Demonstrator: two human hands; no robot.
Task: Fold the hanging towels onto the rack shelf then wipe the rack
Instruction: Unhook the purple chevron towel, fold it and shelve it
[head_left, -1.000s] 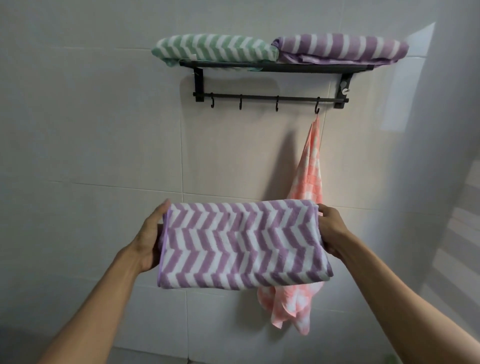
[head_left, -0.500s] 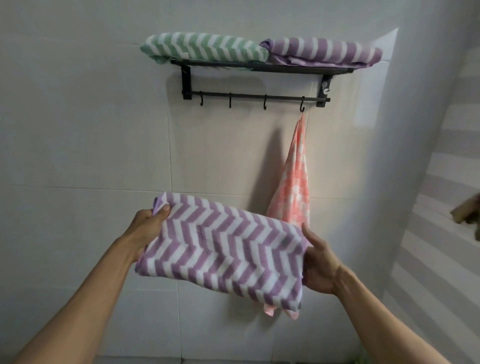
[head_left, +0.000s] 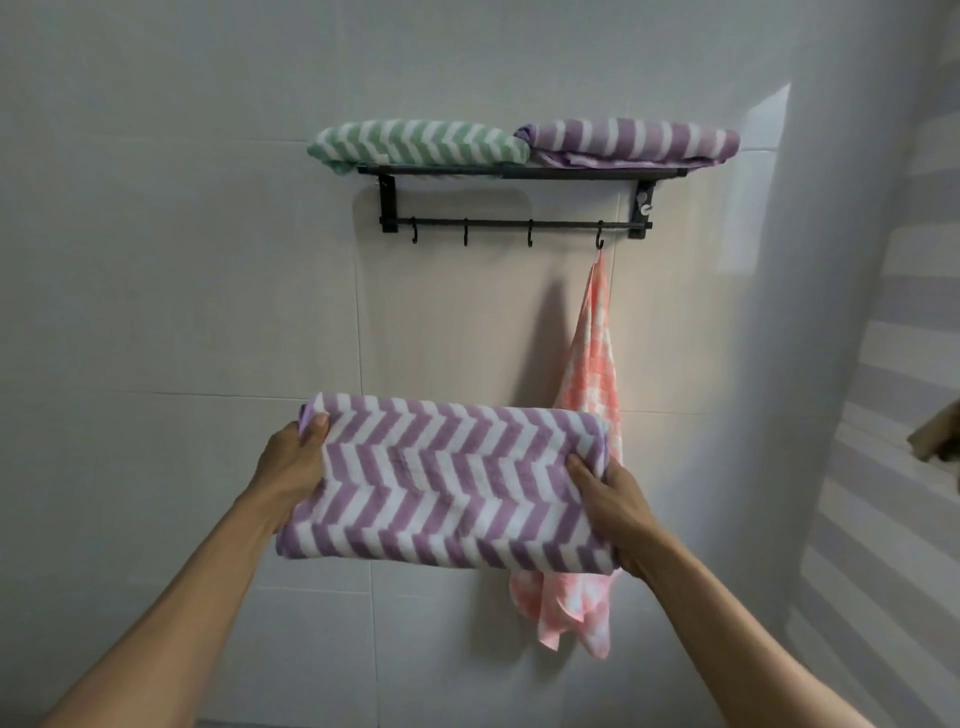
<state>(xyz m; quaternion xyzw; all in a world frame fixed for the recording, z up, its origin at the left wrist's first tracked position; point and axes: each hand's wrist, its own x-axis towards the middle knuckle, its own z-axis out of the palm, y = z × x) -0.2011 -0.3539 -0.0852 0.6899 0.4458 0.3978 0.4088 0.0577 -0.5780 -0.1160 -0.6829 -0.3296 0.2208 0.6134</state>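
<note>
— Two folded towels on the rack shelf (head_left: 519, 170)?
— Yes: one green towel (head_left: 415, 145) left, one purple towel (head_left: 628, 144) right, touching.
— And the third towel (head_left: 447, 480)?
— Purple, folded, held below the rack; left hand (head_left: 293, 462) and right hand (head_left: 608, 501) each pinch an end.
— Hooks?
— Four; one pink cloth (head_left: 592, 364) hangs from the rightmost hook (head_left: 600, 240).

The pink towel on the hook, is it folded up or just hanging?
Just hanging. The pink towel dangles loose from the rightmost hook, partly behind the held purple towel.
</note>
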